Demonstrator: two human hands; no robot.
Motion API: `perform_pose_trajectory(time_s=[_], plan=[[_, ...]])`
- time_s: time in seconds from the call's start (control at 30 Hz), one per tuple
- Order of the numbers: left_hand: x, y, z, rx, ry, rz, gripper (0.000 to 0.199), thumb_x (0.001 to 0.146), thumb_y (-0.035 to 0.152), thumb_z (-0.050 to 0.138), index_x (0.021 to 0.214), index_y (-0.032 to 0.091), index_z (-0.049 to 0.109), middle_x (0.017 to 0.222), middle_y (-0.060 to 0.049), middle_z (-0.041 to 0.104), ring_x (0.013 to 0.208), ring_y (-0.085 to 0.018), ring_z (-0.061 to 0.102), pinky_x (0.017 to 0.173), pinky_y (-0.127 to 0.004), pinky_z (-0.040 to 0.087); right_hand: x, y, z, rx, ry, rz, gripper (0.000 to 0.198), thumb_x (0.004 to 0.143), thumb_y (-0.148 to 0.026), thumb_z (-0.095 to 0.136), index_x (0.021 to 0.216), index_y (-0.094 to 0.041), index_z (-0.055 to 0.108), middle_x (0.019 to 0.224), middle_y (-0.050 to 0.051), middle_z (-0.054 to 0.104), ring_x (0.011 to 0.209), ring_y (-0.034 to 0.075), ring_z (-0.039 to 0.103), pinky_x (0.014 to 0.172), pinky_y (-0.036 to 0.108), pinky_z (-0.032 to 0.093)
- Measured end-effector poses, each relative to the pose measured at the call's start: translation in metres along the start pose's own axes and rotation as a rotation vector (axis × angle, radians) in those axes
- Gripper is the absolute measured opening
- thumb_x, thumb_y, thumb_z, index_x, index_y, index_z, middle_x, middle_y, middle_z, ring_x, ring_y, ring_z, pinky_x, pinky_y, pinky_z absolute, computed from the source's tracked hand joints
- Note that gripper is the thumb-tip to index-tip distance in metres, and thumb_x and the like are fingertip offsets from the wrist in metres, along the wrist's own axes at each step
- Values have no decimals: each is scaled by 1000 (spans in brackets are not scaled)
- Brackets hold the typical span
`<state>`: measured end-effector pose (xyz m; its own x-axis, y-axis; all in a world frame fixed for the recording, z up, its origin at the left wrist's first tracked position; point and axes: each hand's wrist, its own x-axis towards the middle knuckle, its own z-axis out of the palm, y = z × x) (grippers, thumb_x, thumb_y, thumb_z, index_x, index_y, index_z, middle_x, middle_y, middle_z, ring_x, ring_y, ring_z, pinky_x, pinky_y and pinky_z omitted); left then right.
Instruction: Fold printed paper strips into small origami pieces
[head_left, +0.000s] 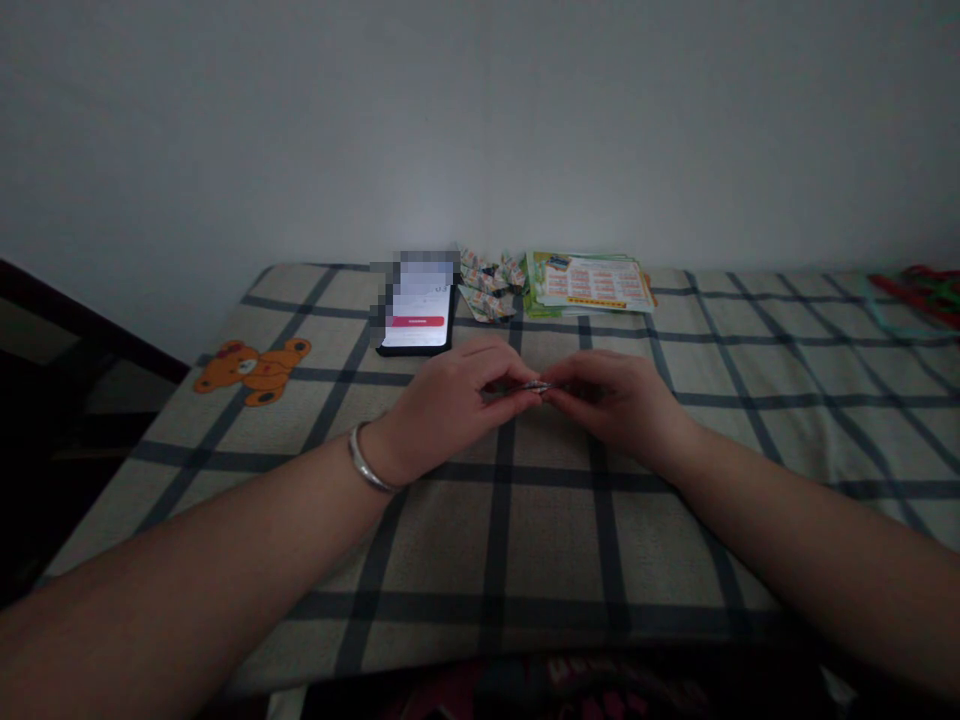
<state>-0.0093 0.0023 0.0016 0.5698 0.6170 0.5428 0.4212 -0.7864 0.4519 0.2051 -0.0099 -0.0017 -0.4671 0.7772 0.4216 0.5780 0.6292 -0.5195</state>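
Thumb and fingertips of my left hand [465, 400] pinch one end of a small folded piece of paper [537, 386]. The other end is pinched by my right hand [619, 400], so the fingertips of both hands nearly meet over the table. Only a thin, pale, patterned edge of the paper shows; the rest is hidden by my fingers. Behind my hands lie several folded paper pieces [489, 290] with printed colours. Right of them rests a stack of printed cards [592, 285], the top one bearing calendar-like grids.
A lit phone [416, 325] lies left of the folded pieces. An orange bear figure [259, 372] is on the checked tablecloth [420, 540] at the left. Red and green items [926, 295] sit at the far right edge. A white wall [480, 130] rises behind the table.
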Motion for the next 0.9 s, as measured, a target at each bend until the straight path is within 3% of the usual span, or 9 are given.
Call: perform_pose_trajectory(time_s=[0.3,0.63,0.9], plan=[[-1,2,0,27,-38,-10,9,89,22,62,82,17,64,84,-1,65,83,-14,61,76,-28,47,-2,0,1,-44,-29,-26,10,87,-24,61,89,-20,70,75,0,68,65,11,59,58,23,40],[-1,6,0,84,-103,-5,8,90,19,59,82,16,61,87,-2,63,84,-15,59,75,-28,45,-3,-7,-4,-198,-62,-92,10,87,-18,57,84,-16,66,72,0,62,64,12,53,59,25,36],[0,-3,1,49,-141,-81,11,91,28,60,88,18,64,88,0,64,86,-14,59,76,-27,43,-2,-4,-1,-63,-54,56,11,88,-22,57,83,-17,66,69,-1,62,62,11,53,57,23,36]])
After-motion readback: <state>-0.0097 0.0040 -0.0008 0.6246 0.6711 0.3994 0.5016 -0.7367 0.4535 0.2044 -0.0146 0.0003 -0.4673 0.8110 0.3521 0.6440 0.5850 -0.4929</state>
